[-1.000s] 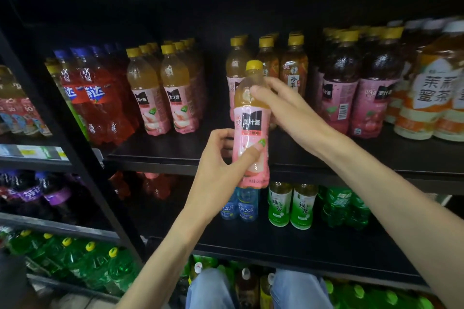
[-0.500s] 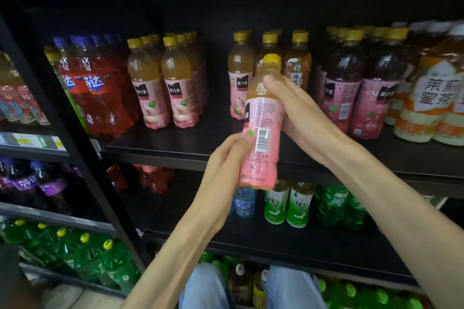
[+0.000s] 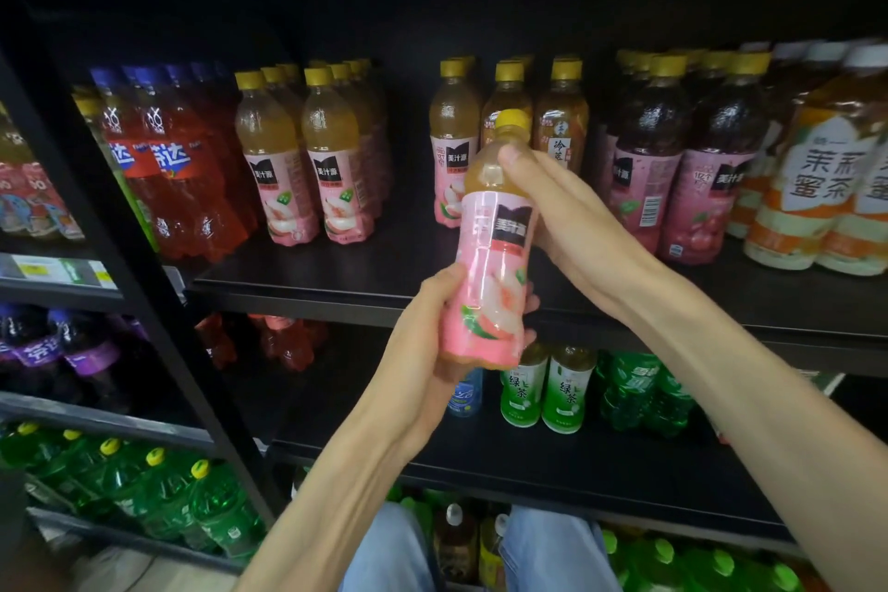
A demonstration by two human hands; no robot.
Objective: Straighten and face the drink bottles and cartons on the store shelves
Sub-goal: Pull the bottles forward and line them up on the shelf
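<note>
- Left hand [image 3: 423,346] comes up from below, wrist bent back, fingers curled round the bottom of the peach bottle [image 3: 492,255] — fingertips poke out on the far side of it.
- Right hand [image 3: 572,216] reaches in from the right with the forearm angled down across the frame; thumb tip presses the shoulder just under the yellow cap, the other fingers lie fairly straight behind the bottle, so it's pinched between thumb and fingers.
- The bottle's in the air in front of the middle shelf [image 3: 384,284], tipped a little to the right, label facing the camera: glossy pink wrap with a black logo block and peach artwork, clear plastic, amber juice up top.
- Right behind it, three yellow-capped bottles [image 3: 454,139] stand in a row, the middle one mostly hidden by the held one.
- Left of the gap: more peach bottles [image 3: 307,168], then red soda bottles [image 3: 163,168].
- Right: dark cherry-label bottles [image 3: 692,168] and orange-and-white tea bottles [image 3: 817,188].
- Shelf below: green tea bottles [image 3: 543,389], partly blocked by the left wrist.
</note>
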